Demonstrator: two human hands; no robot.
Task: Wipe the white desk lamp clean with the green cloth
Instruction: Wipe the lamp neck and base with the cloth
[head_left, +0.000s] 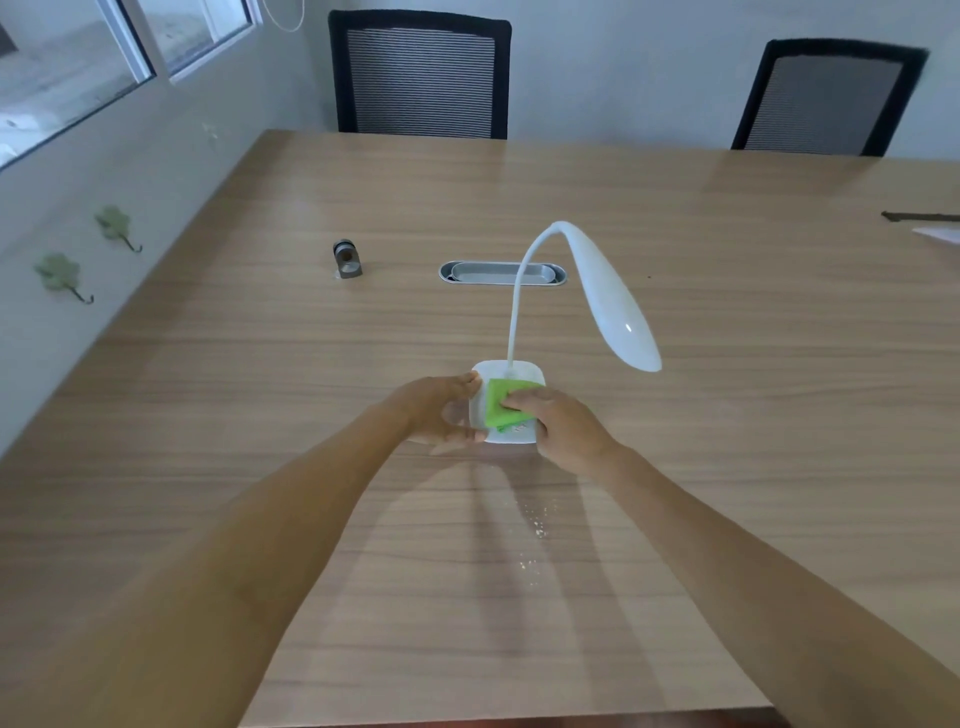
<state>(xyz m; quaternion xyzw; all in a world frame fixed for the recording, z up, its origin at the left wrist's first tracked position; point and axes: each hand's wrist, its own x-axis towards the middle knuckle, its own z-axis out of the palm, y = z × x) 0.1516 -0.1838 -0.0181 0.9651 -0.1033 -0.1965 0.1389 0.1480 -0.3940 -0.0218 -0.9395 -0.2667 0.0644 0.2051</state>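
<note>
On the square base of the white desk lamp (615, 306), the fingertips of the right hand (563, 423) are pressing a folded green cloth (500, 404) flat; the fingers (524, 401) are lying close together and curled down onto the cloth, with the thumb out of sight beneath the hand. At the base's left edge, the left hand (434, 410) is cupping the lamp, its fingers (470, 384) half bent and touching the far left corner while the thumb is bearing against the near left corner, so that the base is sitting between thumb and fingers. Both bare forearms are reaching forward from the near edge of the wooden table (727, 415) and meeting at the lamp. Rising from the rear of the base, a thin white neck is arching up and over to the right, carrying the long lamp head, which is drooping toward the table on the right side, well clear of both hands. Small pale specks (537, 525) are lying scattered on the tabletop just nearer than the base. Farther back, a metal cable slot (503, 273) is sitting behind the lamp and a small grey metal object (347, 258) to its left. Two black mesh chairs (421, 78) are standing at the far side of the table.
</note>
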